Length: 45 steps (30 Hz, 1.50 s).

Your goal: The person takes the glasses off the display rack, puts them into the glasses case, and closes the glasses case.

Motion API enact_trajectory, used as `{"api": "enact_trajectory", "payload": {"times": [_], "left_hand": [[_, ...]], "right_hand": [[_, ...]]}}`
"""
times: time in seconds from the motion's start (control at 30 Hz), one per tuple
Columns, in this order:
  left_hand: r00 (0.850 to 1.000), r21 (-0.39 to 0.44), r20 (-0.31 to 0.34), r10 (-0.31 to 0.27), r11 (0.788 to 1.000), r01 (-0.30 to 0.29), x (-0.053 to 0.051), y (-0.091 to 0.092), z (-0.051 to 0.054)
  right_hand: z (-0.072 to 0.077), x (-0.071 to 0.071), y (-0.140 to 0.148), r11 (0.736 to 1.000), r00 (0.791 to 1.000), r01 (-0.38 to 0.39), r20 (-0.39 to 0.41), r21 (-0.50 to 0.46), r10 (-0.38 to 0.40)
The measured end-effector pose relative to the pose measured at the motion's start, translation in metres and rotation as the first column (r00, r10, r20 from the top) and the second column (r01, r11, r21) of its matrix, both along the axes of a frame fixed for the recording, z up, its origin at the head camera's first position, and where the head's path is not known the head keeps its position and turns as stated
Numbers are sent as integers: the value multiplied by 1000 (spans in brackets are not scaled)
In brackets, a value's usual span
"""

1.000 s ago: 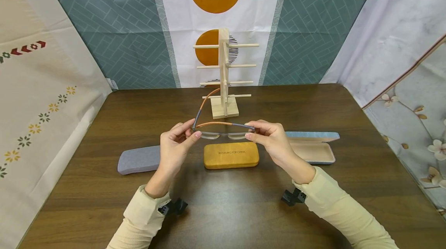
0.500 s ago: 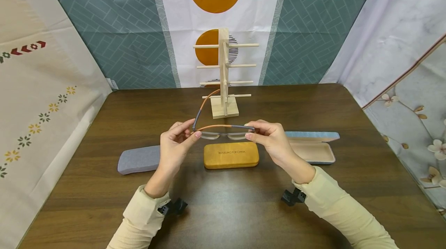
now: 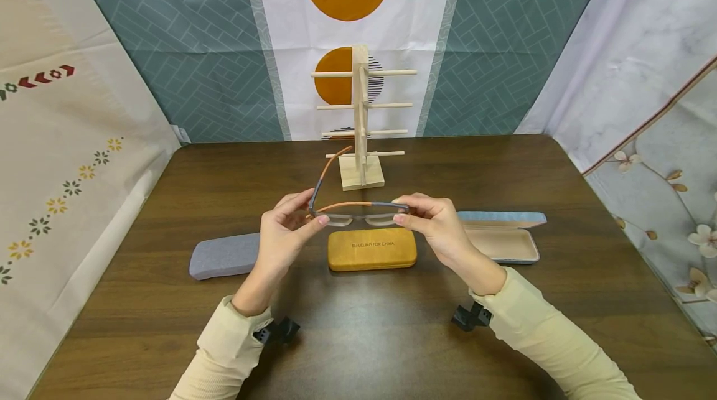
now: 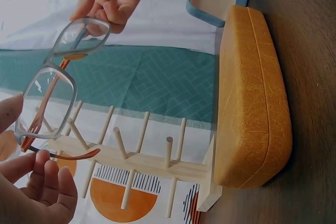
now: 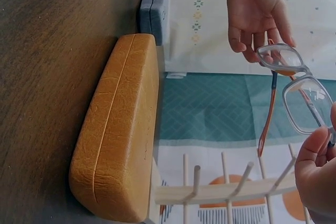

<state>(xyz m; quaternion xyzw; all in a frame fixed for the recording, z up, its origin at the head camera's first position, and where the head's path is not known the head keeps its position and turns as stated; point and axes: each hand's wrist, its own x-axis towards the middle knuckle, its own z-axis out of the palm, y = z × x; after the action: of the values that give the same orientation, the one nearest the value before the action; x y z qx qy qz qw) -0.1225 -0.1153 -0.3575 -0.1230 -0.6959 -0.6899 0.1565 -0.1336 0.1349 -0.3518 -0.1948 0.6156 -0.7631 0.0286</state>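
Observation:
A pair of glasses [image 3: 358, 218] with a grey frame and orange-tipped temples is held up between both hands, over the table. My left hand [image 3: 285, 230] pinches its left corner by the hinge, thumb in front. At the other corner my right hand [image 3: 432, 224] pinches the frame between thumb and fingers. In the left wrist view both lenses of the glasses [image 4: 71, 92] show, and one temple folds across behind them while the other sticks out. Just below the glasses lies a closed mustard-yellow glasses case [image 3: 372, 251]; the right wrist view shows this yellow case [image 5: 118, 129] from the side.
A wooden glasses stand [image 3: 360, 120] with several pegs rises at the back of the table [image 3: 364, 338]. To the left lies a closed grey glasses case [image 3: 224, 255], partly behind the left hand. An open blue case [image 3: 504, 244] with a beige lining is at right.
The glasses have tilted a little, their raised left temple tip sinking slightly lower. My left hand has shifted very slightly; both hands keep their hold.

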Motion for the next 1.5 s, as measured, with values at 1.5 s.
{"api": "enact_trajectory", "payload": {"times": [1.5], "left_hand": [[999, -17, 42, -8, 1000, 9, 0, 0, -2]], "right_hand": [[0, 1, 0, 999, 1000, 13, 10, 33, -14]]}}
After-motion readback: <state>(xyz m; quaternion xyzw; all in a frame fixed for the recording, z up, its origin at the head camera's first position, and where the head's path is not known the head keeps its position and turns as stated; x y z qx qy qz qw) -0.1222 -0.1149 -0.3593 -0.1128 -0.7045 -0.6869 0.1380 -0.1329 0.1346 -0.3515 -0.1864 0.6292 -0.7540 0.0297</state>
